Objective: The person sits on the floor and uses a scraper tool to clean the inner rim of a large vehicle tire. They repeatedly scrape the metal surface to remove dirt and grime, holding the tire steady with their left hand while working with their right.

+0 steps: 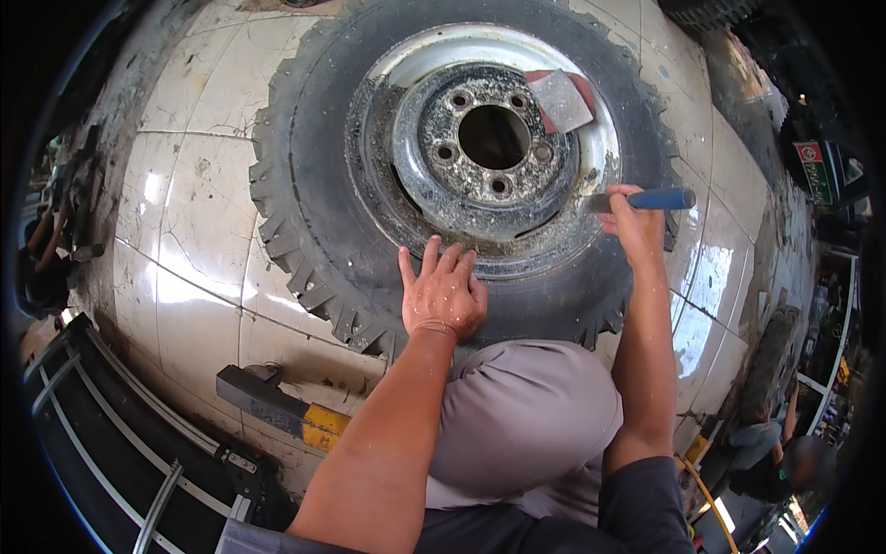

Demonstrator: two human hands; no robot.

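Observation:
A large treaded tyre (314, 157) lies flat on the floor in front of me. Its steel wheel rim (406, 198) is silvery at the far side and speckled with dirt and flaked paint round the bolt holes. My left hand (441, 294) rests palm down on the tyre's near sidewall, fingers spread, their tips at the rim's edge. In my right hand (635, 226) is a blue-handled scraper (664, 198), its flat grey end against the right side of the rim. The exact shape of that end is blurred. Folded sandpaper (561, 102), red-brown and grey, lies on the far right of the rim.
Pale floor tiles (198, 212) surround the tyre, stained and partly wet. A dark metal bar with a yellow band (323, 427) lies to the near left, beside a black rack with silver rails (101, 434). Another person (784, 462) is at the lower right, near shelving.

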